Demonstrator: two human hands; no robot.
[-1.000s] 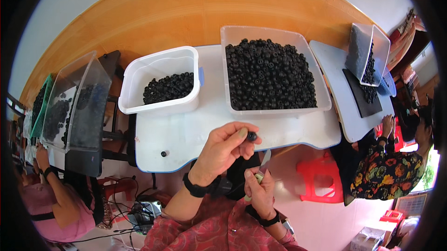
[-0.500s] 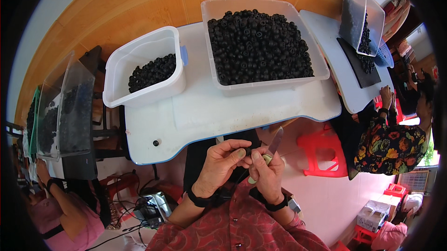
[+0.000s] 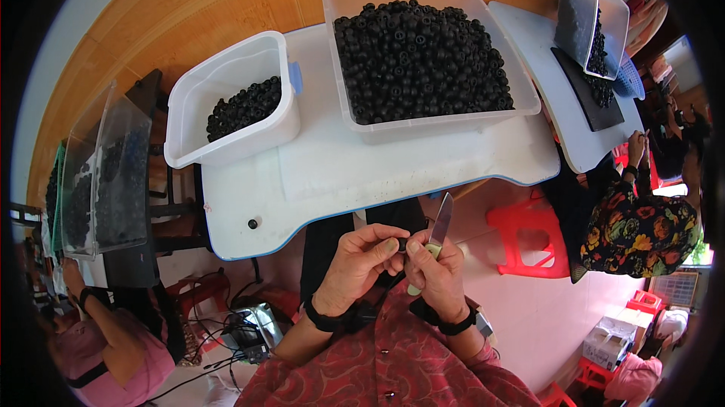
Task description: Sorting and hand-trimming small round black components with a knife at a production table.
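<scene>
Between the thumb and fingers of my left hand [image 3: 361,260] is a small black round part [image 3: 402,244], mostly covered by the fingertips. My right hand [image 3: 436,275] is wrapped round a knife [image 3: 440,227] with a pale green handle, its blade pointing up and away from me. The right thumb and fingertips meet the black part beside the left fingers. Both hands are held in front of my body, just off the table's near edge. A large clear bin [image 3: 442,126] heaped with black ring-like parts [image 3: 419,63] stands beyond them.
A white tub [image 3: 226,152] with fewer black parts [image 3: 245,109] stands left of the bin on the white table [image 3: 362,180]. One loose part [image 3: 252,223] lies near its left corner. A red stool [image 3: 529,237] is at right. Other people sit at both sides.
The knife has turned more upright in my right hand, showing more blade and handle. My hands stay close together around the black part. The view has shifted slightly.
</scene>
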